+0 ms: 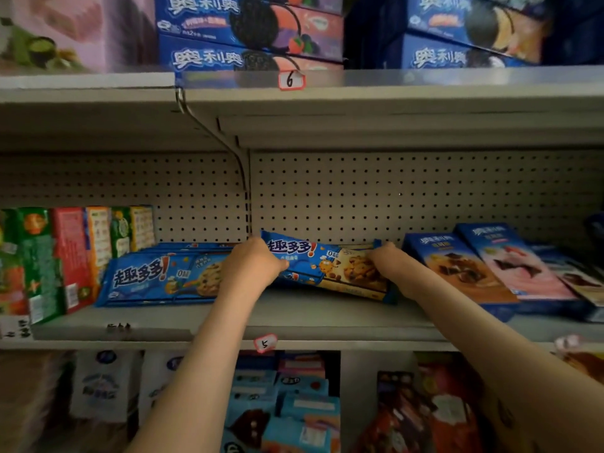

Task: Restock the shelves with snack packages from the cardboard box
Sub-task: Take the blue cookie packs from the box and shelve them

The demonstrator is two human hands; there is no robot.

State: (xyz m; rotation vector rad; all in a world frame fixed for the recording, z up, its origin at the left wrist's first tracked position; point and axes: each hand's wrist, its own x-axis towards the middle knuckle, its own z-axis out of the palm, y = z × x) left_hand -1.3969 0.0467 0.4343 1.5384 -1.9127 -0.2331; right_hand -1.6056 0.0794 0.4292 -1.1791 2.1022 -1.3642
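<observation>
Grey shelf (294, 318) with cookie packs (147, 279) and boxes (474, 276)

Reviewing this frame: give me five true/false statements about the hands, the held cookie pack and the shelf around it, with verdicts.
1. The left hand and right hand both grip the blue chocolate-chip cookie pack. True.
2. The pack is at the top shelf. False: it is at the grey middle shelf, above the price tag marked 5.
3. A flat stack of matching blue cookie packs lies to its left. True.
4. The boxes to its right are green. False: they are blue cookie boxes.
5. The shelf's back is a perforated panel. True.
</observation>
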